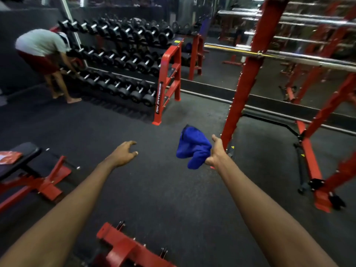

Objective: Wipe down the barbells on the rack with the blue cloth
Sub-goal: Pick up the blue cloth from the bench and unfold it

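Barbells (308, 59) are lying horizontally across the red rack (248, 79) at the upper right, their chrome bars sitting at several heights. The blue cloth (192, 147) is hanging bunched in the air in front of the rack's nearest upright, apart from every bar. The right hand (216, 151) is gripping the cloth at its right edge, with the fingers (209, 161) curling round the fabric and the thumb pointing up. The left hand (125, 152) is hovering over the floor to the left of the cloth. It is holding nothing, and its fingers are spreading loosely with a slight bend.

Dark rubber floor (154, 189) is covering the room. A wall mirror (221, 60) is running behind the rack and reflecting red frames and bars. A three-tier dumbbell rack (167, 79) with red end frames is standing along the far left wall, carrying black dumbbells (119, 60). A second person (42, 47), in a light shirt and red shorts, is bending over its lower tier. A black padded bench (21, 158) on a red frame is standing at the left edge. Another red frame (123, 247) is sitting at the bottom edge between the forearms.
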`<state>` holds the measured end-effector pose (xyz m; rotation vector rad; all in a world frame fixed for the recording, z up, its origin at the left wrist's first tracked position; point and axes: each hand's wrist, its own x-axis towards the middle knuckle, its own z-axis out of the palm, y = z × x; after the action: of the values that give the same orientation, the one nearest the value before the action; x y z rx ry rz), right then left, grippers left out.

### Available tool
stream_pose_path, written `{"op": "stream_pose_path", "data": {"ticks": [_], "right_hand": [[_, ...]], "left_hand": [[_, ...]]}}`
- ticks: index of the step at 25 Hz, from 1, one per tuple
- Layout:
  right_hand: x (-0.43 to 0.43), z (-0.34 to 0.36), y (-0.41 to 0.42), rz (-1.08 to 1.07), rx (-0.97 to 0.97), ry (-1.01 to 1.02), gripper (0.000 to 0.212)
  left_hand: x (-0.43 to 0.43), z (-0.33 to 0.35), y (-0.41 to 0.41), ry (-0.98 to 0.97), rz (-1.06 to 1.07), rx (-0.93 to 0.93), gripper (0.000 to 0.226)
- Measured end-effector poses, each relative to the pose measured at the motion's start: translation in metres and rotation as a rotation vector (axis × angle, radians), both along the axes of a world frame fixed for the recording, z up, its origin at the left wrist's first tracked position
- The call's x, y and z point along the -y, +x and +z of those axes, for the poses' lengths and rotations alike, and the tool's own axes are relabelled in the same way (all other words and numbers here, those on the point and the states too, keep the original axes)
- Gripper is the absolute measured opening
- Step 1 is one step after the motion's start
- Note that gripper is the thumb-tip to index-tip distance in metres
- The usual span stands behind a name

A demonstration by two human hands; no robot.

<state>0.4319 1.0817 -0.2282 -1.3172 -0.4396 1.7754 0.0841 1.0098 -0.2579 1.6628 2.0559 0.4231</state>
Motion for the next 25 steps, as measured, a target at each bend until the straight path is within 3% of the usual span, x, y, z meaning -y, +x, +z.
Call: {"op": "stream_pose_path", "data": {"ticks": [1,4,8,14,16,21,23,25], "right_hand": [[-0.010,-0.002,0.026,0.034,0.015,-0.013,0.048],[-0.031,0.003,0.089,0.164,0.133,-0.004,0.038],[-0.054,0.011,0.150,0.139,0.252,0.061,0.023],[-0.108,0.010,0.202,0.121,0.423,0.200,0.041],[-0.129,0.017,0.214,0.067,0.349,0.207,0.049],[-0.197,0.050,0.227,-0.077,0.060,0.337,0.043],[-0.226,0.071,0.223,-0.045,-0.017,0.391,0.039],[-0.252,0.090,0.212,-0.015,-0.031,0.421,0.038]], "left_hand": [[-0.014,0.001,0.021,-0.001,-0.012,-0.001,0.057],[-0.054,0.003,0.083,0.006,-0.053,0.009,0.056],[-0.099,0.004,0.147,-0.022,-0.122,0.020,0.056],[-0.169,0.007,0.209,-0.019,-0.194,0.024,0.054],[-0.197,0.006,0.227,-0.022,-0.209,0.049,0.054],[-0.288,0.009,0.267,0.019,-0.237,0.173,0.050],[-0.324,0.017,0.288,0.069,-0.182,0.327,0.037],[-0.358,0.025,0.307,-0.053,-0.018,0.678,0.041]]}}
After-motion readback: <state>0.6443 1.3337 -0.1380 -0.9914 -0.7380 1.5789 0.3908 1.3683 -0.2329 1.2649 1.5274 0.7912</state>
